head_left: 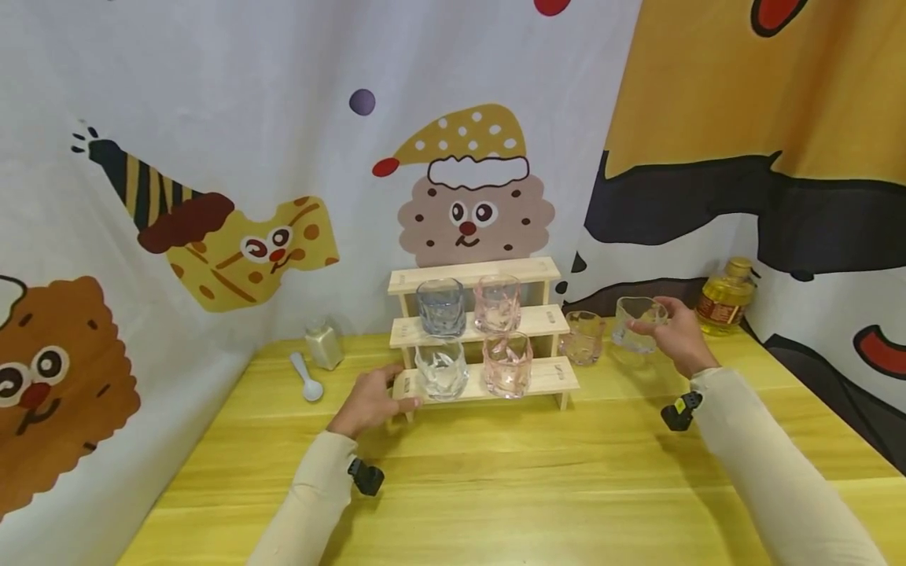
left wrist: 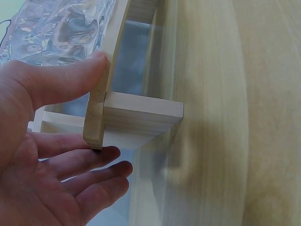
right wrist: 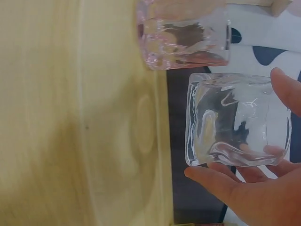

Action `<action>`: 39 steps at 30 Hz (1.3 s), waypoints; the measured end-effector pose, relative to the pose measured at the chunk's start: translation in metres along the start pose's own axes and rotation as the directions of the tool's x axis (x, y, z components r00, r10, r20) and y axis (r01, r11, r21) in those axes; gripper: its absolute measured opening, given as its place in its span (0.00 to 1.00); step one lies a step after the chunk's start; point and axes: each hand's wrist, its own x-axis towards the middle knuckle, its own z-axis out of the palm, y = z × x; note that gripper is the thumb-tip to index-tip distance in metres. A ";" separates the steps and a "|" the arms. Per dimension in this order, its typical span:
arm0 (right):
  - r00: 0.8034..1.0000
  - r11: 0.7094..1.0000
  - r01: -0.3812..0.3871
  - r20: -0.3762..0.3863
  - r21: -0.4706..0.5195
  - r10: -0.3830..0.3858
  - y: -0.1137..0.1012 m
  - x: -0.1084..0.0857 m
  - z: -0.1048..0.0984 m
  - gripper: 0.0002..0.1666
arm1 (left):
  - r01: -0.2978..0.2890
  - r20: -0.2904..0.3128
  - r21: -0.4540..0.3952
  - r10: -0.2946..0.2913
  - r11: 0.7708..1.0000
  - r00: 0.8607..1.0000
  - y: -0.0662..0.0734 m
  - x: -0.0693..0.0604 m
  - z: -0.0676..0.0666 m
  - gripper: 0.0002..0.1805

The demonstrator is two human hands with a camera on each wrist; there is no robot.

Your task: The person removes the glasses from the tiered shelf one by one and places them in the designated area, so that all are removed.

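My right hand (head_left: 679,338) holds a clear drinking glass (head_left: 635,334), thumb on one side and fingers on the other. In the right wrist view, the base of this glass (right wrist: 240,117) appears raised off the table. A pink glass (head_left: 583,342) stands on the table just left of it. My left hand (head_left: 371,401) pinches the left end of a three-tier wooden display shelf (head_left: 552,376). In the left wrist view, the thumb lies on the lowest step (left wrist: 98,110) with fingers below. That step bears a clear glass (head_left: 442,369) and a pink glass (head_left: 507,365).
On the middle step are a grey-blue glass (head_left: 441,308) and another pink glass (head_left: 497,306). A bottle of yellow oil (head_left: 726,297) stands at the back right. At the left are a small jar (head_left: 323,343) and a white spoon (head_left: 307,377). A printed curtain (head_left: 283,79) hangs behind.
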 end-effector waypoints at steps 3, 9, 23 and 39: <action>1.000 1.000 -0.012 0.001 -0.011 0.012 0.003 0.000 0.002 0.57 | -0.006 -0.002 -0.003 0.006 1.000 1.000 0.000 0.000 0.001 0.36; 0.999 0.999 -0.040 0.022 -0.036 0.041 0.008 0.000 0.007 0.57 | -0.020 -0.007 -0.008 0.020 1.000 1.000 0.001 0.000 0.000 0.35; 0.998 0.997 -0.052 0.028 -0.049 0.054 0.019 0.005 0.014 0.57 | -0.011 -0.007 -0.031 0.011 0.999 1.000 0.003 -0.001 0.002 0.32; 0.997 0.996 -0.065 0.044 -0.065 0.068 0.020 0.012 0.016 0.59 | -0.023 0.003 -0.019 0.023 1.000 1.000 0.002 -0.002 -0.001 0.35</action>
